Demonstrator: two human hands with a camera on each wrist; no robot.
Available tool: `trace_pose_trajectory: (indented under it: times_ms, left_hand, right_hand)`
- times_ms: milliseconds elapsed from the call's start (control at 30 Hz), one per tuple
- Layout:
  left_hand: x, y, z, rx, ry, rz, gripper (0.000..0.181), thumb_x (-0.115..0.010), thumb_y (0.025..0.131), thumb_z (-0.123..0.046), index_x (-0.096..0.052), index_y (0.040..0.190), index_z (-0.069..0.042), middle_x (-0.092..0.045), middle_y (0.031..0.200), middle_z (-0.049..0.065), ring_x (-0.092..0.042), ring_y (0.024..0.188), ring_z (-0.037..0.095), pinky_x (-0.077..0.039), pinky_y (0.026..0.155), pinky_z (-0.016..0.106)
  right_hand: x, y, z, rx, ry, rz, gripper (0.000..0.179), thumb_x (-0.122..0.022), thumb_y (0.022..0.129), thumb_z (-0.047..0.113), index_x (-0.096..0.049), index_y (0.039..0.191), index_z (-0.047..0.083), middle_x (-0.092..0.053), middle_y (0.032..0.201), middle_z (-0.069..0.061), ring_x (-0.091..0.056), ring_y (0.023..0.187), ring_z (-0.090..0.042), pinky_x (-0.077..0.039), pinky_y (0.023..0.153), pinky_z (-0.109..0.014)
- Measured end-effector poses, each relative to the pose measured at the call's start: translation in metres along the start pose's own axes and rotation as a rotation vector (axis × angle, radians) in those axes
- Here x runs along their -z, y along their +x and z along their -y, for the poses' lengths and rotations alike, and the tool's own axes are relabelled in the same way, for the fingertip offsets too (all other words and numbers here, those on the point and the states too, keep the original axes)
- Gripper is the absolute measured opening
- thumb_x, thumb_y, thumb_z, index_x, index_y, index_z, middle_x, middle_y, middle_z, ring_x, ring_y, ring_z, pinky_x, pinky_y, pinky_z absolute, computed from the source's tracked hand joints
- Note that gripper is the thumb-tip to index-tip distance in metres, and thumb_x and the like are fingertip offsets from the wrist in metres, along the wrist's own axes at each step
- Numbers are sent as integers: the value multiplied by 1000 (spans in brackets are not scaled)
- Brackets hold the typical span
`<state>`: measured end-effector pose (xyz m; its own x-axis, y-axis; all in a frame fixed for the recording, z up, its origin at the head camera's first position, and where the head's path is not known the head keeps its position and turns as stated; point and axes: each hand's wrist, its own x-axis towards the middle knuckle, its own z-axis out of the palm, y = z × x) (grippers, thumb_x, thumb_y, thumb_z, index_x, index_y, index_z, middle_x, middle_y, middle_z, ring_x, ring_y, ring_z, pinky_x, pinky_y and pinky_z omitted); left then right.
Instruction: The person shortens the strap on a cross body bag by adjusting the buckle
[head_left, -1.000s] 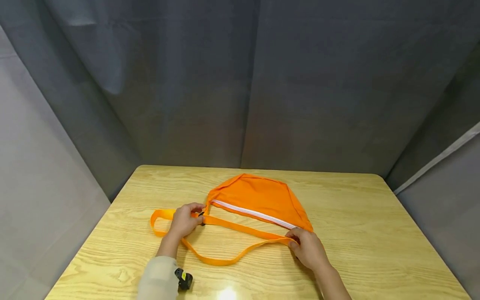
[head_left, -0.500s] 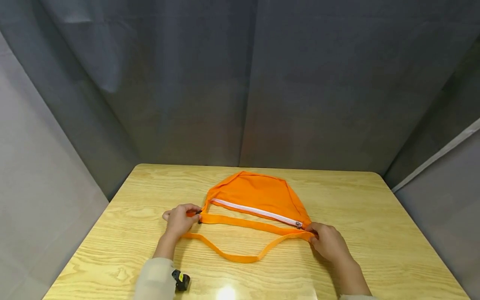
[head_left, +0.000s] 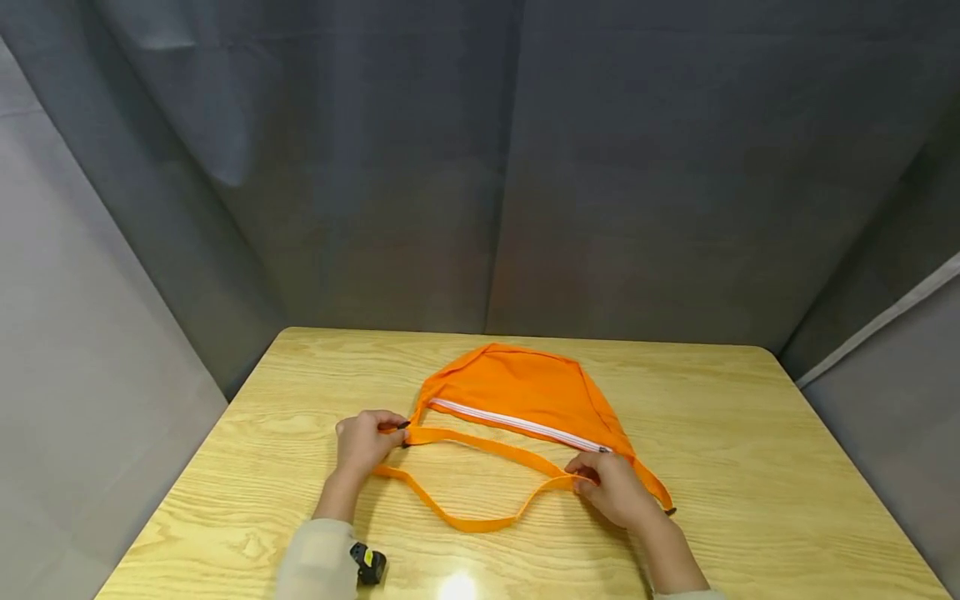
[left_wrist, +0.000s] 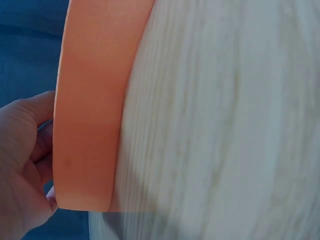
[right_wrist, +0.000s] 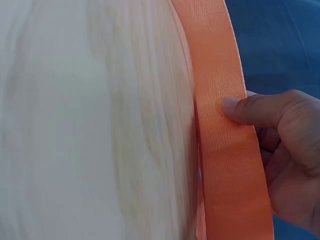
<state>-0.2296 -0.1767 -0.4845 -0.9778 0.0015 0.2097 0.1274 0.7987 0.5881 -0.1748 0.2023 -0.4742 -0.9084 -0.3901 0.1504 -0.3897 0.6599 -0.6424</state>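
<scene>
An orange waist bag (head_left: 525, 387) lies flat near the back of the table, its white zipper (head_left: 517, 423) along the lower side. My left hand (head_left: 363, 442) pinches the bag's orange strap beside a black buckle piece (head_left: 405, 427) at the left end. Between finger and thumb, my right hand (head_left: 613, 490) holds the strap (head_left: 480, 525) below the zipper's right end; the right wrist view shows that thumb (right_wrist: 245, 108) on the webbing. Between both hands the strap hangs in two runs, the nearer one sagging. Right of my right hand, a short tab ends in a black piece (head_left: 670, 510).
The wooden table (head_left: 750, 450) extends around the bag on all sides. Grey curtains (head_left: 390, 167) stand behind it and to the sides. A small black device (head_left: 369, 564) sits on the left sleeve (head_left: 318, 554).
My right hand moved right along the strap, then back left, uncovering the tab with its black piece. The strap loop left of my left hand has disappeared. The bag stays nearly in place.
</scene>
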Motion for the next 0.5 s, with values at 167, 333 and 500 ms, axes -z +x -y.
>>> trace_pose_trajectory:
  times_ms: [167,333,500]
  left_hand:
    - [3,-1,2,4,-5,10,11,-78,75,-24,-75,86,-20,-70,86,-5,-61,89,25,-28,84,49]
    - [2,-3,7,48,-95,30,10,-78,77,-20,-75,86,-17,-69,84,-5,-62,81,19,-45,79,39]
    - [-1,-5,5,62,-253,39,9,-76,77,-10,-74,86,-9,-68,79,-2,-62,70,12,-50,60,27]
  right_hand:
    - [13,-9,-17,-78,-42,-60,16,-68,79,-4,-68,87,10,-64,85,2,-58,79,-16,-47,69,-33]
    - [29,-19,-32,-152,-112,-128,18,-67,78,-6,-67,83,11,-64,80,1,-59,74,-19,-47,66,-38]
    - [36,-23,-38,-209,-174,-163,19,-65,76,-10,-65,84,8,-64,79,-6,-57,71,-22,-46,62,-39]
